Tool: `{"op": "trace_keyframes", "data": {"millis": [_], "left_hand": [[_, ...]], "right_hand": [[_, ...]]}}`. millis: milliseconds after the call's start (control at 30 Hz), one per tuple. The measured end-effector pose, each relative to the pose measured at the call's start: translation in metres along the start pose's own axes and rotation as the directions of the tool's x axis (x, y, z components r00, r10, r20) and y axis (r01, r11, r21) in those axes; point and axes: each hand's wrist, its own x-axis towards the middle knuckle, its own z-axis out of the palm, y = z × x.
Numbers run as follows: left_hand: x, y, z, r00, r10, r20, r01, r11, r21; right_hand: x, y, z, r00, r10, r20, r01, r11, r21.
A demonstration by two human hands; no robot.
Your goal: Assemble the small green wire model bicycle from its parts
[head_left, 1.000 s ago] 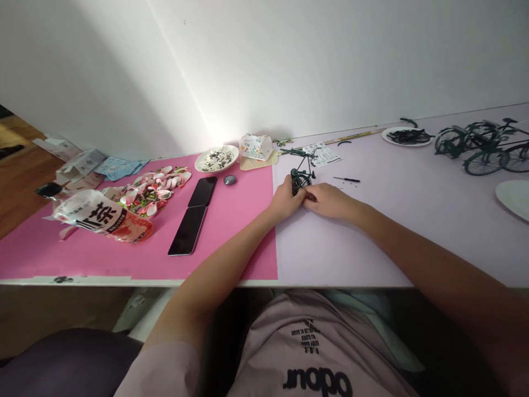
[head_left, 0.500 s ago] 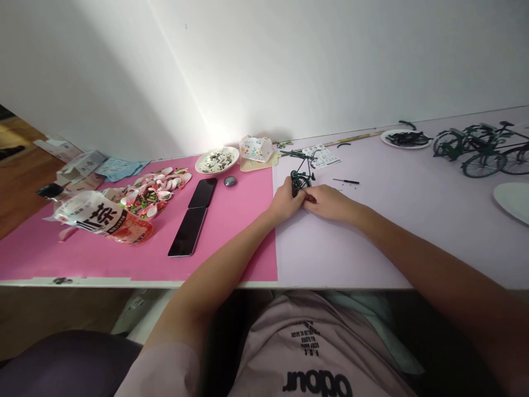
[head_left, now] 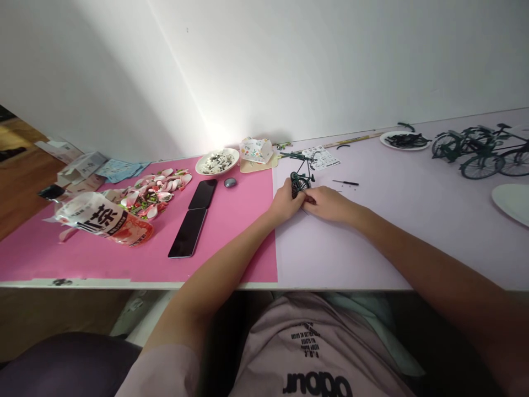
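A small dark green model bicycle (head_left: 303,174) stands on the pale lilac part of the table, its wheel end toward me. My left hand (head_left: 286,203) is closed around the left side of that near wheel. Pressed against it from the right, my right hand (head_left: 326,202) has its fingertips pinched at the lower edge of the same wheel. What lies between those fingertips is too small to make out. To the right of the bicycle lies a thin dark screwdriver (head_left: 350,183), with tiny dark bits beside it.
Further right are a plate (head_left: 385,139) of dark parts, several model bicycles (head_left: 481,162) and a white plate (head_left: 516,199). A printed sheet (head_left: 324,158) lies behind my hands. Leftward are phones (head_left: 188,231), a plate (head_left: 234,163) of small pieces, pink petal-like parts (head_left: 155,193) and a bottle (head_left: 103,216).
Both hands stay at the wheel of the model bicycle, with hardly any movement. The camera view has shifted very slightly.
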Motion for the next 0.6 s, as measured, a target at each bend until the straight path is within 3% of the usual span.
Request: {"op": "trace_keyframes", "data": {"millis": [600], "left_hand": [[-0.0005,0.0009,-0.0007,1.000,-0.007,0.011,0.006,1.000,0.013]], "right_hand": [[-0.0011,-0.0024,-0.0019,1.000,0.008,0.020,-0.008,1.000,0.008]]}}
